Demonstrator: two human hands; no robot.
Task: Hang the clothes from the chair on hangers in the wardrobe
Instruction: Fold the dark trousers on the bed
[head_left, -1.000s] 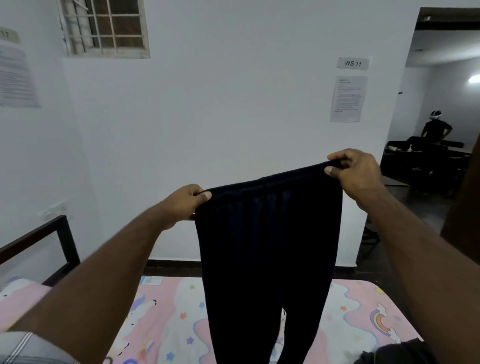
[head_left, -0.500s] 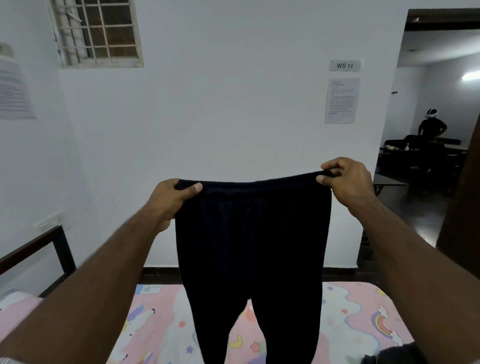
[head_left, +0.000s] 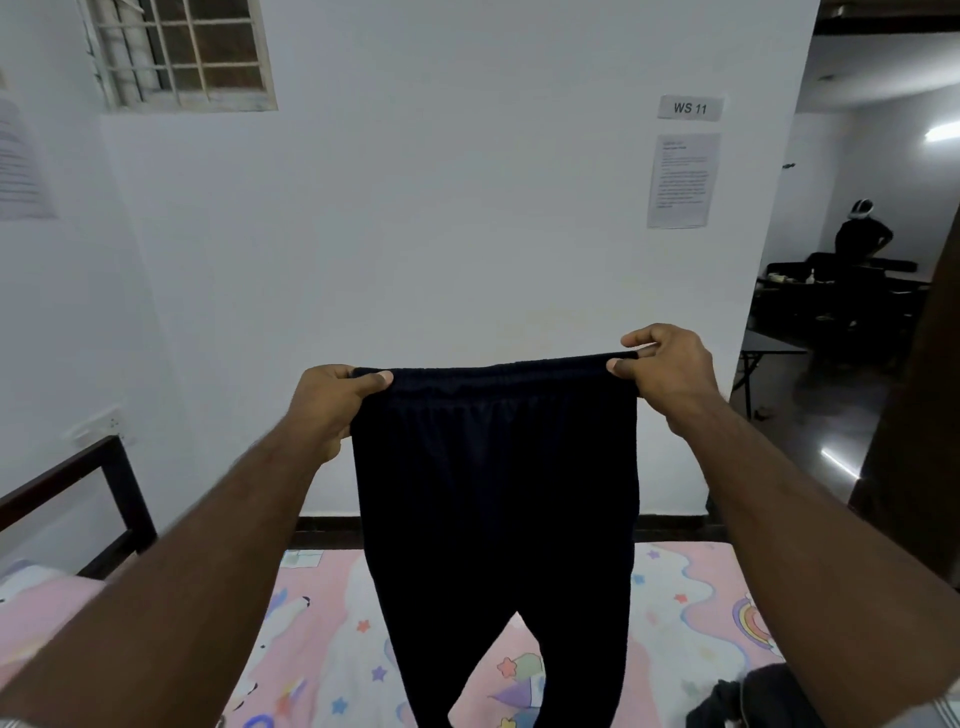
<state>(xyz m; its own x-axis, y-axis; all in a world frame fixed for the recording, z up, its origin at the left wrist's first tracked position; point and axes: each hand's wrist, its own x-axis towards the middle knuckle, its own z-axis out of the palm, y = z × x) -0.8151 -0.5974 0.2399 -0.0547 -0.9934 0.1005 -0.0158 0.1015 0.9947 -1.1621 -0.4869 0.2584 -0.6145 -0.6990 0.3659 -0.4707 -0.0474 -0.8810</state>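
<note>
In the head view, a pair of dark trousers (head_left: 493, 493) is being held up by its waistband in front of the white wall (head_left: 467, 208). The left corner of the waistband is being pinched by the left hand (head_left: 332, 402), thumb laid over the top edge, and the right corner is being gripped by the right hand (head_left: 670, 369), fingers curled round the band. The waistband is being stretched nearly level between the two hands, with the right end a little higher. The garment's long axis is running straight down from the hands, the two legs hanging apart over the bed (head_left: 332, 649) with its pink patterned sheet. Neither hand is plainly nearer to the cloth; both are being kept at its top corners. A second dark garment (head_left: 748, 701) is lying bunched at the lower right of the bed. No hanger and no wardrobe are being shown, so the trousers are judged as yet unhung, and folding or threading them over a hanger bar is likely being prepared.

Compared with a second ago, the waistband has been pulled wider and levelled, where it was sloping up to the right. The leg split is now being shown more openly, and the camera has been tipped slightly downward.
</note>
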